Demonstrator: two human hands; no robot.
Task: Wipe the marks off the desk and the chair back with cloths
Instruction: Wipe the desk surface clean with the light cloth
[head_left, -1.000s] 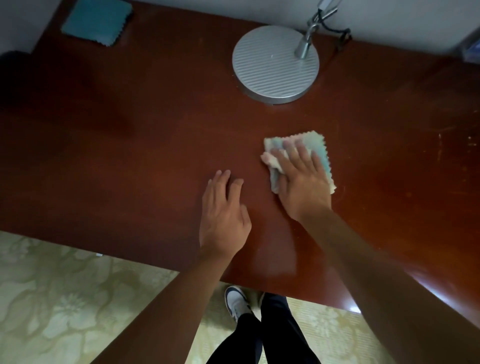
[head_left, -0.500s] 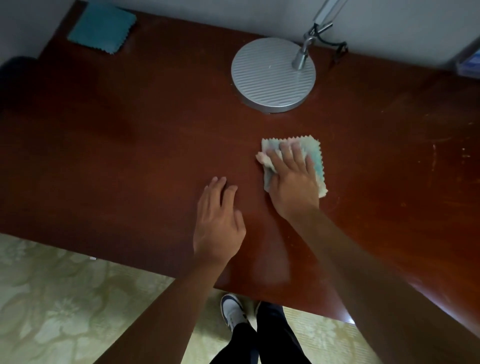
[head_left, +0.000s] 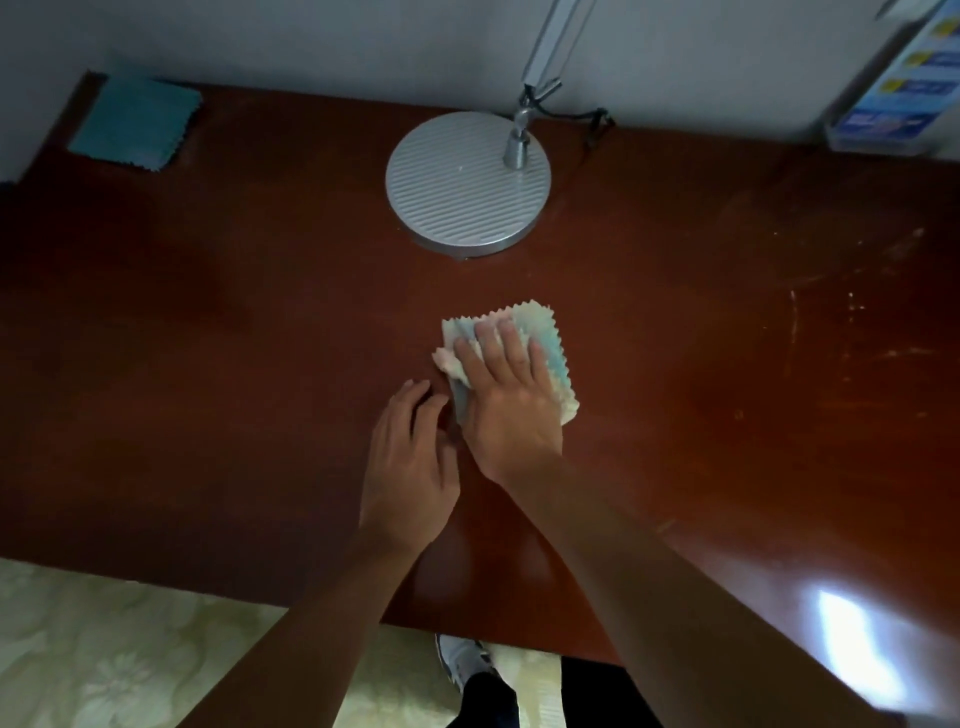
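My right hand lies flat on a pale multicoloured cloth with zigzag edges, pressing it onto the dark red-brown desk near the middle. My left hand rests flat on the desk just left of it, fingers spread, its fingertips next to the cloth's left edge and nothing held. A second, teal cloth lies at the desk's far left corner. Pale scratch-like marks show on the right part of the desk. No chair back is in view.
A round silver lamp base with its arm stands at the back middle, just beyond the cloth. A clear box with blue labels sits at the back right. Below the near desk edge are patterned floor and my shoe.
My right hand and the cloth have slid left towards my left hand, closing the gap between them. The camera has tilted up, showing more wall.
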